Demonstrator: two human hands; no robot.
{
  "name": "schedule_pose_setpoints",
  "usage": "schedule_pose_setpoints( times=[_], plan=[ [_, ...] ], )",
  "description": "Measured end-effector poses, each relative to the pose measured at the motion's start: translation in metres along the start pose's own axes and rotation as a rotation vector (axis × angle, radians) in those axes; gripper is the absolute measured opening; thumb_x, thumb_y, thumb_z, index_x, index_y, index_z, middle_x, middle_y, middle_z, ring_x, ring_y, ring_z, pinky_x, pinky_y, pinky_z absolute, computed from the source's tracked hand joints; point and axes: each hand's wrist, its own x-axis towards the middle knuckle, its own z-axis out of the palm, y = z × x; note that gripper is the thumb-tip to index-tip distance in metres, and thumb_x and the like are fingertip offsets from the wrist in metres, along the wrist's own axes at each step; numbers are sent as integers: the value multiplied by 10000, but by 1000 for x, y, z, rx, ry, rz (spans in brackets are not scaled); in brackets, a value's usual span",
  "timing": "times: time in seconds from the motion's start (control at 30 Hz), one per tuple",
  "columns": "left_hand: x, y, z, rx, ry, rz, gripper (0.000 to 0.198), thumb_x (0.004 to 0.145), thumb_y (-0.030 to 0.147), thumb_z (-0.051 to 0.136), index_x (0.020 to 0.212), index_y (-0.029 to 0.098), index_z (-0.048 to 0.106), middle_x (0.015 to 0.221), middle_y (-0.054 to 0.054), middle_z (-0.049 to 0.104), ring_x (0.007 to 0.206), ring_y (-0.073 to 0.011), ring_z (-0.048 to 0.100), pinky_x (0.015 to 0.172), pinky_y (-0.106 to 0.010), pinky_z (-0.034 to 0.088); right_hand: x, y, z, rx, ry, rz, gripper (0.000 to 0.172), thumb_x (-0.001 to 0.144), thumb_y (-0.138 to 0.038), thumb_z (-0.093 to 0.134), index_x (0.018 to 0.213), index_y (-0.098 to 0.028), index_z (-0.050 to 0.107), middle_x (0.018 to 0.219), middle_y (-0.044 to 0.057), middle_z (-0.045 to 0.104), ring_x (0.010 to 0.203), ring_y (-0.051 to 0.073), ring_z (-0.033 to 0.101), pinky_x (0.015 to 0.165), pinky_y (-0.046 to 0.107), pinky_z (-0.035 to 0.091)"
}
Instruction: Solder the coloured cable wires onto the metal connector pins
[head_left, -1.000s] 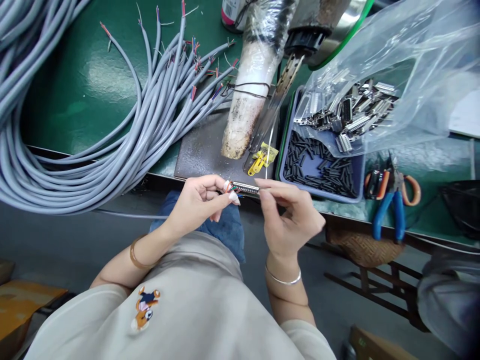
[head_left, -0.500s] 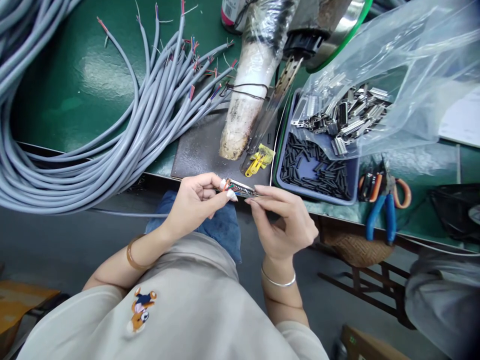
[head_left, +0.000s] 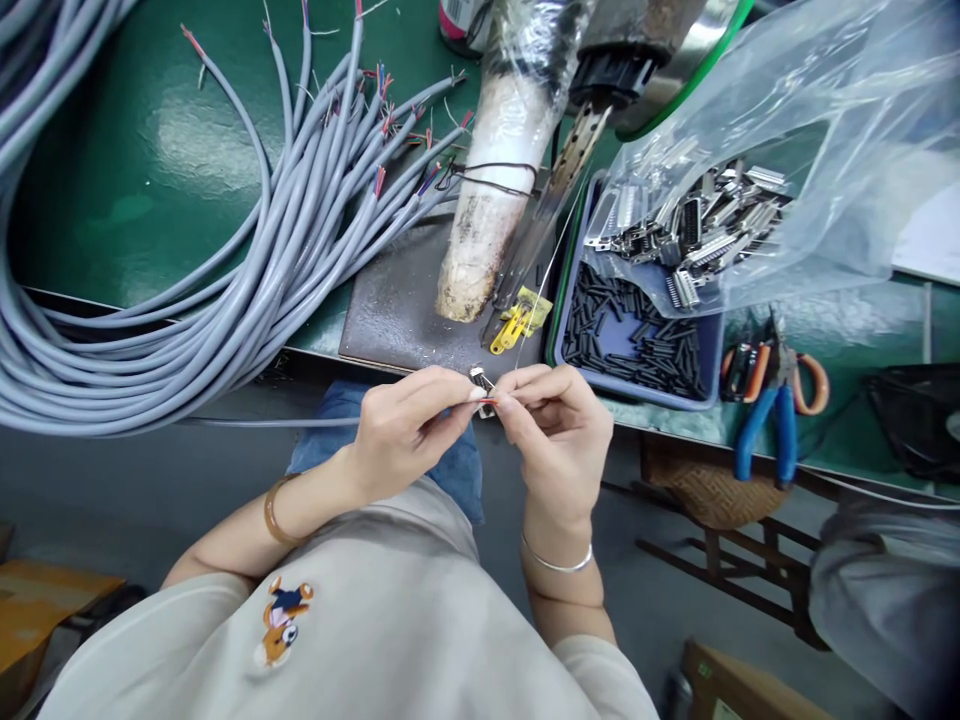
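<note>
My left hand [head_left: 416, 425] is closed in a pinch on the wires at the end of a grey cable [head_left: 281, 422], which runs in from the left under the bundle. Fingertips of my right hand [head_left: 559, 425] are pinched on a thin red wire [head_left: 488, 401] between the two hands. A small metal connector [head_left: 481, 378] shows just behind the fingertips, partly hidden and tilted. From near my right fingers a thin pale strand [head_left: 551, 262] runs up past the tray.
A thick bundle of grey cables [head_left: 300, 230] lies at left. Beyond my hands are a wrapped soldering iron stand [head_left: 499, 170] and yellow pieces [head_left: 514, 325]. A blue tray [head_left: 694, 400] holds black tubes, with a bag of connectors [head_left: 712, 235] over it. Pliers [head_left: 772, 410] lie at right.
The connector has turned from lying crosswise to pointing away from me. My right hand has come left to meet my left hand, and the pale strand has shifted with it.
</note>
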Motion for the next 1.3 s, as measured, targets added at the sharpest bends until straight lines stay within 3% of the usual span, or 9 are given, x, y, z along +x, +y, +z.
schedule_pose_setpoints(
  times=[0.1, 0.2, 0.27, 0.43, 0.53, 0.7, 1.3],
  plan=[
    [-1, -1, 2, -6, 49, -31, 96, 884, 91, 688, 897, 182, 713, 813, -35, 773, 629, -87, 649, 524, -166, 451, -2, 2, 2, -1, 72, -36, 157, 908, -126, 726, 852, -210, 606, 853, -29, 712, 564, 70, 627, 512, 198, 521],
    [-1, -1, 1, -78, 106, -193, 38, 880, 129, 721, 881, 165, 707, 740, -8, 729, 520, -56, 560, 476, -156, 414, -8, 7, 3, -77, 284, -163, 143, 911, -120, 724, 928, -229, 634, 931, -19, 720, 569, 88, 659, 482, 222, 539],
    [0, 0, 0, -134, 142, -300, 45, 881, 174, 738, 854, 159, 705, 687, 11, 689, 478, -46, 514, 449, -154, 396, -13, 10, 3, -152, 347, -215, 142, 902, -129, 734, 929, -234, 644, 970, -1, 733, 605, 114, 688, 488, 248, 558],
    [4, 4, -2, -229, 145, -413, 86, 875, 218, 750, 828, 160, 705, 690, 10, 672, 474, -48, 502, 426, -152, 386, -19, 14, 5, -255, 187, -190, 130, 892, -129, 746, 911, -228, 663, 1037, 39, 783, 858, 198, 783, 758, 367, 672],
    [5, 5, -2, -210, 123, -418, 72, 849, 206, 764, 816, 162, 717, 663, 12, 664, 498, -62, 529, 458, -157, 425, -15, 15, 7, -314, 202, -250, 139, 903, -113, 730, 937, -233, 667, 1031, 33, 801, 918, 198, 792, 805, 366, 675],
    [8, 4, 0, -129, 107, -434, 45, 805, 152, 751, 771, 160, 725, 624, 24, 656, 493, -61, 521, 489, -160, 451, -6, 16, 6, -549, 233, -463, 227, 859, -54, 765, 958, -236, 672, 1047, 19, 819, 910, 170, 797, 800, 297, 655],
    [24, 2, 1, 111, 142, -328, 74, 793, 161, 714, 731, 171, 676, 562, 48, 602, 486, -61, 538, 486, -152, 458, 13, 10, 2, -434, 160, -383, 201, 844, -79, 781, 884, -236, 661, 1043, 17, 808, 882, 177, 777, 727, 316, 642]
  ],
)
